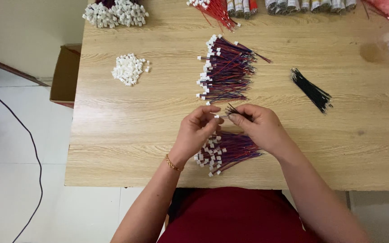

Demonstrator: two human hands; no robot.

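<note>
My left hand (196, 130) pinches a small white plug connector (218, 116) at its fingertips. My right hand (260, 128) grips a few thin dark wires (236, 110) whose ends meet that connector. Both hands hover over the wooden table (127, 130). Under them lies a pile of red-and-blue wires with white connectors (223, 153). A larger pile of the same finished wires (226, 72) lies just beyond my hands. A gold bracelet circles my left wrist.
A heap of loose white connectors (129, 69) sits at the left. A bundle of black wires (312, 91) lies to the right. More connectors (115, 12), red wires (214, 11) and rolls (311, 4) line the far edge. A cardboard box (65, 74) stands beside the table.
</note>
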